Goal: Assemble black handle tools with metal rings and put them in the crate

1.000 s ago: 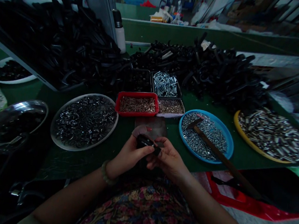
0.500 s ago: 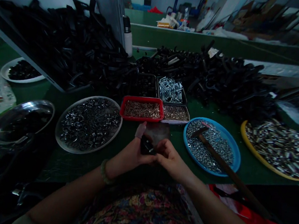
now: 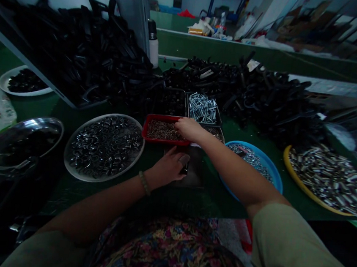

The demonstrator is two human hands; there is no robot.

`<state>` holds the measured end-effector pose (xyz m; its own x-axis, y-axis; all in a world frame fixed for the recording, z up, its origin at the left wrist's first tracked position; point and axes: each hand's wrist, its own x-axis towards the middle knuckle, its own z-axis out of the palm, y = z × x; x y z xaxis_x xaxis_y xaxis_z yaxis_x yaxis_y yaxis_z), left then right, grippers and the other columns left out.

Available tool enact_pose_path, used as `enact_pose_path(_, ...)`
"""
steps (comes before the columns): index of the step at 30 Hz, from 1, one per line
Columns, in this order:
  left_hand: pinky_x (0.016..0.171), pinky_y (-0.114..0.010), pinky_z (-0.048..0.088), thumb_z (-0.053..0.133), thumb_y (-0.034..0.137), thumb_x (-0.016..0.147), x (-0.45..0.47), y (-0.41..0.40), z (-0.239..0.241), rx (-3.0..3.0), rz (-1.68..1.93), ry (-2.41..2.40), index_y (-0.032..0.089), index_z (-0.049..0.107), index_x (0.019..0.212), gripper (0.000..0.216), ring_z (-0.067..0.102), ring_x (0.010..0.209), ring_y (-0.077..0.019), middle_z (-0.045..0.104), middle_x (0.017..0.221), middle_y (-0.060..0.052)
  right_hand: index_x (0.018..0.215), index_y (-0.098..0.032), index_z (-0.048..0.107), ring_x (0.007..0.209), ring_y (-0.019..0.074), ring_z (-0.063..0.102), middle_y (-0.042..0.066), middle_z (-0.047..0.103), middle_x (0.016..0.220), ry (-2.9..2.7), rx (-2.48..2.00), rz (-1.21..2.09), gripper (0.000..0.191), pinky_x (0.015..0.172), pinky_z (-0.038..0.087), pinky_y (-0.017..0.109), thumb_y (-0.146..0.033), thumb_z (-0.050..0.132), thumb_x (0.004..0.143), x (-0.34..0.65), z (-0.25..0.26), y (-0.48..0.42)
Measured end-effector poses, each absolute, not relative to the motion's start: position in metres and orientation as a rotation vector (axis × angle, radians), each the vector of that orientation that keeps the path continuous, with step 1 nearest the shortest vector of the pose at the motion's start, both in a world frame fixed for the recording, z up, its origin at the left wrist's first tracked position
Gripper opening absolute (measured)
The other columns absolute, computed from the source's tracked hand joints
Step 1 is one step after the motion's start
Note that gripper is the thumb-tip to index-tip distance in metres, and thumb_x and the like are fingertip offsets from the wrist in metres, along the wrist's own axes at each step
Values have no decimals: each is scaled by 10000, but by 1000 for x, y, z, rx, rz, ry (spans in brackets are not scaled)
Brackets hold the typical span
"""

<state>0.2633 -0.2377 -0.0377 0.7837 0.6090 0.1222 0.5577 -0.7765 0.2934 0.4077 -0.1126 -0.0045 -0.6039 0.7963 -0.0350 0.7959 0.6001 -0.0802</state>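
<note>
My left hand [image 3: 169,167] rests on a dark block [image 3: 194,169] on the green table, fingers curled around a small black part [image 3: 185,168]. My right hand [image 3: 189,128] reaches forward over the red tray [image 3: 148,138] of small copper-coloured pieces, fingers bent down into it; what they pinch is hidden. Beside it stands a tray of similar pieces [image 3: 216,132], partly behind my right arm.
A clear plate of metal rings [image 3: 104,145] and a steel bowl [image 3: 21,140] lie left. A blue plate of nuts [image 3: 258,161], a yellow plate of sleeves [image 3: 327,179], a tray of bolts [image 3: 203,107] and heaps of black parts [image 3: 84,60] surround them.
My hands have parted: the right one left the black part and reached forward to the red tray. The left one lowered the part onto the dark block.
</note>
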Motion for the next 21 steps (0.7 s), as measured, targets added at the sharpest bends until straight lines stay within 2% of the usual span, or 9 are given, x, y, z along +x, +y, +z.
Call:
enact_pose_path(2,1157,-548,67,603,294,839,257,-246,-41,2717,340,1013,205,513,1246,427,452,1247,-273,549,1279,-117,900,-132,667,970,256,572,153,650,1001,-2768,-1397,155,173,819,403,351,-205,510,904,413,-2,-117)
enact_pose_path(4,1137,-596,7,585,273,842,254,-253,-44,2665,379,1107,261,517,1246,410,399,1291,-281,511,1345,-92,893,-118,644,951,224,567,142,640,998,-2680,-1389,212,150,824,403,327,-186,510,899,417,1,-122)
enact_pose_path(6,1130,-595,39,596,263,819,255,-257,-47,2587,402,1166,280,510,1256,446,386,1292,-283,507,1349,-80,877,-115,608,882,181,567,105,635,938,-2542,-1381,303,92,786,413,288,-135,519,870,422,2,-131)
enact_pose_path(8,1119,-553,137,617,267,782,260,-258,-48,2508,418,1206,261,503,1260,491,419,1247,-279,537,1300,-82,843,-132,569,788,152,561,52,623,843,-2344,-1385,426,33,725,420,263,-121,538,839,430,2,-144)
enact_pose_path(11,1042,-495,271,650,297,727,266,-256,-49,2417,433,1287,214,482,1264,569,461,1172,-286,571,1218,-102,788,-171,519,723,146,570,-1,603,746,-2012,-1370,670,60,694,439,271,-179,570,817,448,-1,-176)
enact_pose_path(13,1005,-485,293,656,312,714,267,-254,-49,2391,441,1305,205,476,1252,578,471,1150,-290,578,1191,-106,809,-186,510,724,158,602,-7,609,735,-1865,-1349,852,62,697,466,293,-215,562,826,461,-6,-200)
enact_pose_path(16,1001,-470,286,643,303,718,266,-254,-51,2379,458,1297,197,465,1247,569,474,1147,-283,576,1183,-105,945,-193,554,772,173,639,19,646,814,-1852,-1397,941,99,739,493,331,-213,496,867,473,-15,-231)
enact_pose_path(19,1005,-460,282,642,307,721,265,-254,-53,2378,449,1304,192,446,1263,588,473,1150,-282,571,1188,-103,1099,-198,581,927,186,625,70,661,1019,-2030,-1473,776,264,846,469,357,-161,424,891,473,-22,-249)
enact_pose_path(21,1003,-453,283,641,312,725,264,-254,-54,2385,435,1307,198,442,1263,585,473,1152,-282,569,1194,-102,1100,-187,580,942,191,616,85,657,1040,-2091,-1508,728,268,851,459,353,-157,398,905,470,-24,-253)
